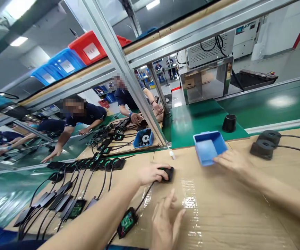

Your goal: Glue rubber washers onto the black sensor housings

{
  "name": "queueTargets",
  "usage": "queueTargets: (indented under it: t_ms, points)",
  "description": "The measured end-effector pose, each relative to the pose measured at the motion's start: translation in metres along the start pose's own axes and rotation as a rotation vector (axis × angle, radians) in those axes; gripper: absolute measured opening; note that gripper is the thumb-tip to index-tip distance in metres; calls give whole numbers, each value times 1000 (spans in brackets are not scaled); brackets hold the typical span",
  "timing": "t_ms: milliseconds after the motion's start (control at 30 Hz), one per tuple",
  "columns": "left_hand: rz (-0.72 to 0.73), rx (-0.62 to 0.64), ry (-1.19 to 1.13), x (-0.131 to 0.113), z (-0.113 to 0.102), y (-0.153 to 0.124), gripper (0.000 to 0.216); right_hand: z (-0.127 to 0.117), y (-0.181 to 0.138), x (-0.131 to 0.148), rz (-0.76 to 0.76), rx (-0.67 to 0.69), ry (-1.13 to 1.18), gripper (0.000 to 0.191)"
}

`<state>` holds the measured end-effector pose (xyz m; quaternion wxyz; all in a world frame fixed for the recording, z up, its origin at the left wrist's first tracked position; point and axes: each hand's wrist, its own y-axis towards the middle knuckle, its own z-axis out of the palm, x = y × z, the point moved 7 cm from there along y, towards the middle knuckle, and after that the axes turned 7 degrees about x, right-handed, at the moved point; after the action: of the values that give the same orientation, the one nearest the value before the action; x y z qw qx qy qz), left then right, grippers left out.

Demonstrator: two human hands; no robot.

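Observation:
My left hand is over the cardboard-covered bench at the bottom centre, fingers stretched, thumb apart, nothing in it. On the right, my right hand, slightly blurred, grips the near right corner of a small blue plastic bin. That bin is tilted and looks bare inside. Just beyond my left hand, another person's hand, reaching from the lower left, holds a small black housing. A black cable joins this to an open black case with a green circuit board, left of my left hand.
Black round-topped parts with cables lie at the right. A black cup stands on the green mat. Rows of cabled black units cover the left. A metal post rises ahead. Co-workers work beyond.

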<state>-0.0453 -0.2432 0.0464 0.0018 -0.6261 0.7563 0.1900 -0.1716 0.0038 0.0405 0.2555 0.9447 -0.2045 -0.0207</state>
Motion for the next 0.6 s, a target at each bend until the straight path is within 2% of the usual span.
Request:
queueTargets:
  t_ms: [67, 133, 167, 233, 367, 500, 600]
  points:
    - [58, -31, -17, -15, 1, -5, 35, -17, 1, 49, -98, -29, 25, 34]
    - [113, -89, -26, -37, -3, -22, 35, -35, 8, 94, -163, -47, 72, 34]
    - [136, -127, -28, -47, -8, -31, 34, -40, 14, 115, -222, -14, 103, 33]
    - [152, -210, -25, -60, -20, -47, 25, -53, 27, 138, -267, -24, 129, 33]
    - [95, -317, -18, -63, -42, -48, 18, -74, 32, 139, -247, -159, 81, 38]
    - [-25, -403, 10, -49, -53, -41, 13, -83, 6, 120, -119, -305, 86, 38]
    - [-182, -487, 57, -32, -60, -48, 11, -80, -13, 108, -28, -332, 107, 34]
